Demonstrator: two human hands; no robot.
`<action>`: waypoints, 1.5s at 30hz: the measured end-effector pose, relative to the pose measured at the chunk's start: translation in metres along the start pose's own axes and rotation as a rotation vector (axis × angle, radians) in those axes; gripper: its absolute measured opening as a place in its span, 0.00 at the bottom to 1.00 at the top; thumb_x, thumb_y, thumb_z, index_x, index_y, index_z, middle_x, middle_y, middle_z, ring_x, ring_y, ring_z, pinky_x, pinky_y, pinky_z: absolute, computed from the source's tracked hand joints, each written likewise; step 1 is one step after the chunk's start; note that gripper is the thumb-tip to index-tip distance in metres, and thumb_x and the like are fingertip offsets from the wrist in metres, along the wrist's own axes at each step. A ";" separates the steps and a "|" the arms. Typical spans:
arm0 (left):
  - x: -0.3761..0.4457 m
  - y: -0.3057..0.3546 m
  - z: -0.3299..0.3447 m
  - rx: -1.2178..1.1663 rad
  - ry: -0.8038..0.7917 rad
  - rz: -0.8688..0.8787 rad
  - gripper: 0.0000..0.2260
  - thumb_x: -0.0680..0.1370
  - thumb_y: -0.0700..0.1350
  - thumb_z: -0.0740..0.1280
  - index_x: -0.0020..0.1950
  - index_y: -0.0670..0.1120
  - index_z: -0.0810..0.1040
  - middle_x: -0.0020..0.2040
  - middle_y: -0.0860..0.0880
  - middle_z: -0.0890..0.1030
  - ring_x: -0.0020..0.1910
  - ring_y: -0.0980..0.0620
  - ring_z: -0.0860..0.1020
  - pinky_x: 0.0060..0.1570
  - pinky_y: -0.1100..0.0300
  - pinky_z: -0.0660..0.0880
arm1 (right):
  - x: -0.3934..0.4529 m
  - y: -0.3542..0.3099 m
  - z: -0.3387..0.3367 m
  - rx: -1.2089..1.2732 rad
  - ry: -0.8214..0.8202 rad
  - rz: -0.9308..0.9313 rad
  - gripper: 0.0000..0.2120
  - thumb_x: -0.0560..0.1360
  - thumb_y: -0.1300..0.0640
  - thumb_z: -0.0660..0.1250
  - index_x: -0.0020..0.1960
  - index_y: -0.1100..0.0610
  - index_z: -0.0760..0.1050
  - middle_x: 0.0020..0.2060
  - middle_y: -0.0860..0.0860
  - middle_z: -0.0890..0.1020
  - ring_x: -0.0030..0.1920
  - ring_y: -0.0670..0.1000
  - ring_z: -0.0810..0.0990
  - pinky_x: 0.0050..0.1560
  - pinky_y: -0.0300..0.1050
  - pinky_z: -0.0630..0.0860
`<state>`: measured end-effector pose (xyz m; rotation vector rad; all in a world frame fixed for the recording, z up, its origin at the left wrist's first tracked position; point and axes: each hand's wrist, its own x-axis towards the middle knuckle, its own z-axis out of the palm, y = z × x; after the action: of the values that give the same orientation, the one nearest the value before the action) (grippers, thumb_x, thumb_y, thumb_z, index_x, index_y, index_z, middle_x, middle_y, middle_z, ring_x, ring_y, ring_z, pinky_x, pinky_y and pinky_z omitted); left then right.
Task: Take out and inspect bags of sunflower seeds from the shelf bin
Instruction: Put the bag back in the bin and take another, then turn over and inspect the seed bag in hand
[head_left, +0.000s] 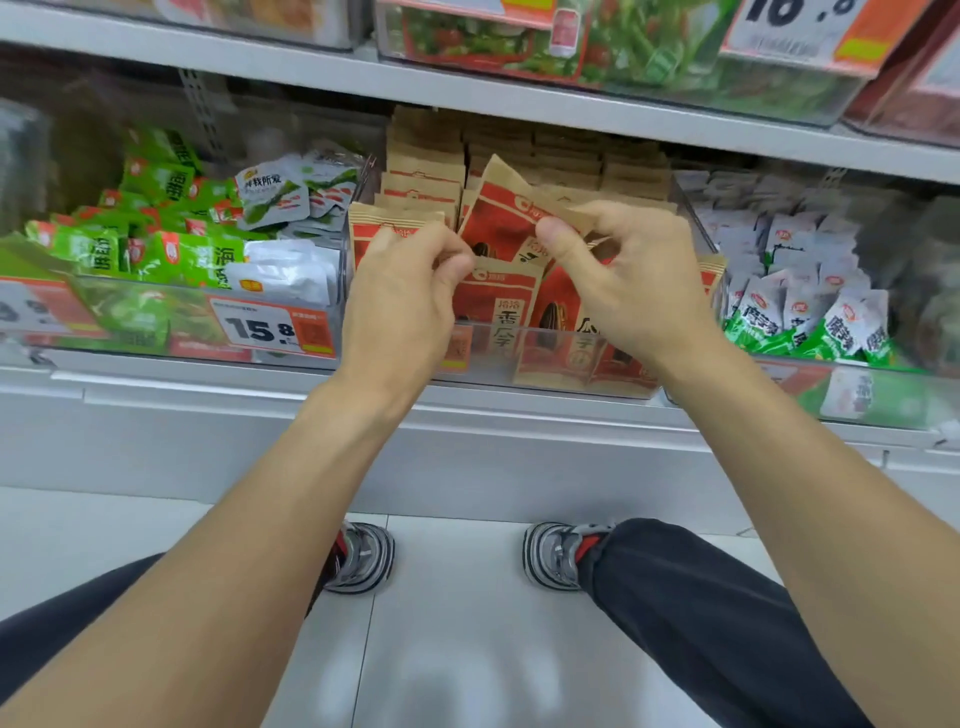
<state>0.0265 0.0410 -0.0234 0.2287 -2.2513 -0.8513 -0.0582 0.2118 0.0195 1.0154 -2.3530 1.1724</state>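
Observation:
A clear plastic shelf bin (545, 387) holds several brown-and-red bags of sunflower seeds, stacked in rows toward the back. One bag (506, 218) is tilted up above the others. My right hand (631, 275) pinches its upper right edge between thumb and fingers. My left hand (402, 301) is closed at the bag's lower left edge, in front of another upright bag (382, 228). More bags (501, 317) stand at the bin's front, between my hands.
A bin of green and white snack packs (171, 249) sits to the left with a 15.8 price tag (272, 327). White and green packs (800, 306) fill the bin at right. A shelf (467, 93) runs above. My shoes (363, 558) stand on the pale floor.

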 end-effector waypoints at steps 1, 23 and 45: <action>0.003 -0.001 0.000 -0.016 0.009 -0.008 0.04 0.82 0.43 0.66 0.51 0.47 0.81 0.45 0.52 0.80 0.49 0.51 0.72 0.47 0.58 0.68 | 0.004 0.001 0.001 -0.036 -0.014 -0.003 0.12 0.81 0.48 0.67 0.53 0.54 0.85 0.44 0.46 0.86 0.43 0.45 0.81 0.45 0.43 0.77; 0.006 -0.026 0.015 -0.010 0.027 0.177 0.11 0.84 0.44 0.61 0.63 0.43 0.78 0.67 0.48 0.78 0.74 0.47 0.68 0.74 0.51 0.62 | 0.038 0.017 0.001 -0.163 -0.291 -0.067 0.15 0.85 0.51 0.58 0.52 0.53 0.83 0.41 0.46 0.82 0.48 0.45 0.76 0.48 0.39 0.71; 0.002 -0.026 0.016 -0.010 0.059 0.127 0.11 0.82 0.38 0.59 0.59 0.43 0.79 0.68 0.47 0.78 0.75 0.46 0.68 0.74 0.48 0.64 | 0.072 0.011 0.018 -0.230 -0.384 0.249 0.22 0.76 0.52 0.75 0.67 0.55 0.74 0.52 0.48 0.82 0.55 0.50 0.80 0.52 0.40 0.71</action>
<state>0.0122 0.0284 -0.0475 0.1038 -2.1808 -0.7792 -0.1158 0.1700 0.0424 0.9568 -2.9048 0.8089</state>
